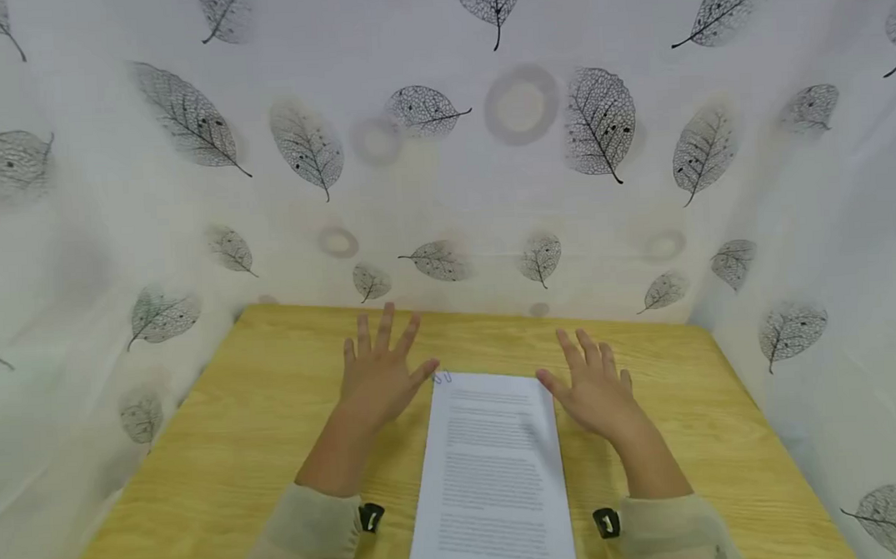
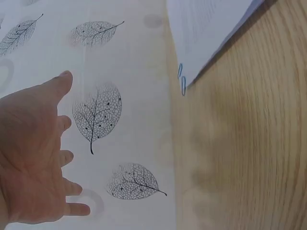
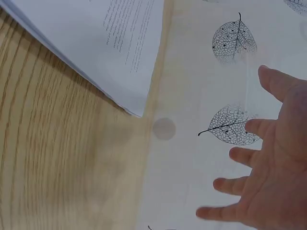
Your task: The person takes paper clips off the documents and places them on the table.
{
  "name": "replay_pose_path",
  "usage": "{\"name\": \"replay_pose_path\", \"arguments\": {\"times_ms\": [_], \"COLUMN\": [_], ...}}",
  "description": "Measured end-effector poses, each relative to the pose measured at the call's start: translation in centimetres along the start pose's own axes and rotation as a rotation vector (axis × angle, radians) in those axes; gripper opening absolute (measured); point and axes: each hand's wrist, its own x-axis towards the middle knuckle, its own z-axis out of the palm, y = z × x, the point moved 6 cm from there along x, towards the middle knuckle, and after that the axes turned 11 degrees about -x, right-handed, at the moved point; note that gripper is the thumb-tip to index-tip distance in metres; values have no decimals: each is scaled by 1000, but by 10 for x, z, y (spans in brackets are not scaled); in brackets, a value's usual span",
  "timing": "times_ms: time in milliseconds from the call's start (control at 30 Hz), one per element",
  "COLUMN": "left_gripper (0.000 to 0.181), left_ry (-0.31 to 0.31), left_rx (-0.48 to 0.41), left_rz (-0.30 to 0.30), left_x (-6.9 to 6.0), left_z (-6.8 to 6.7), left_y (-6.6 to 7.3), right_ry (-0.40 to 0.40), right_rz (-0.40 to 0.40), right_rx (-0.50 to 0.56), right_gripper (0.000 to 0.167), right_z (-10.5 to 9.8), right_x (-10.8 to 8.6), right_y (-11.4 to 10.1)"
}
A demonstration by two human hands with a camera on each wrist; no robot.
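Note:
A stack of printed paper (image 1: 490,469) lies on the wooden table between the two hands. Blue paper clips (image 2: 183,85) sit on its far left corner. My left hand (image 1: 380,378) is spread beside that corner, with its thumb nearest the clips and nothing in its grasp. On the other side, my right hand (image 1: 594,390) also has its fingers spread and holds nothing; its thumb is near the far right corner of the paper. Both wrist views show an empty palm, apart from the sheets.
The yellow wood-grain table (image 1: 272,387) carries the paper. A white curtain printed with leaves (image 1: 444,196) hangs behind the table and along both sides. Small black wrist devices (image 1: 606,523) show at the sleeve cuffs.

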Motion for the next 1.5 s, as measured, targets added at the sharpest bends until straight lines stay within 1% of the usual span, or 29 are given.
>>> {"name": "replay_pose_path", "arguments": {"times_ms": [67,133,233,300,367,433,533,633,733,900,1000,1167,1367,1500], "left_gripper": [79,78,77,75,73,71,67,63,59,55,55,53,52,52], "left_ry": [12,21,41,49,48,33,5,-14,-23,-38,-51,-54,-69,-81], "left_rx": [18,34,50,52,51,47,38,30,23,8,-12,-41,-63,-77], "left_rz": [-3,-10,-16,-23,-37,-54,-77,-82,-76,-67,-70,-71,-86,-96], "left_x": [-1,-2,-3,-5,-7,-10,-13,-15,-16,-18,-18,-19,-20,-22], "left_z": [-1,-2,-5,-6,-5,-2,2,6,10,19,24,31,35,36], "left_y": [-2,-5,-10,-13,-17,-21,-26,-28,-30,-33,-35,-36,-34,-32], "right_ry": [10,0,-43,-78,-115,-150,-187,-211,-219,-203,-194,-197,-193,-211], "right_rz": [-25,-45,-50,-50,-46,-36,-8,26,46,46,57,95,89,94], "right_rx": [27,64,117,135,134,115,69,45,45,23,19,92,137,196], "right_gripper": [90,90,90,87,83,81,79,78,77,81,79,75,71,60], "right_z": [0,2,10,18,28,38,53,62,65,71,74,74,73,73], "right_x": [2,5,13,19,24,29,38,44,47,52,53,50,49,48], "right_y": [0,1,4,6,9,12,17,19,17,14,13,10,8,9]}}
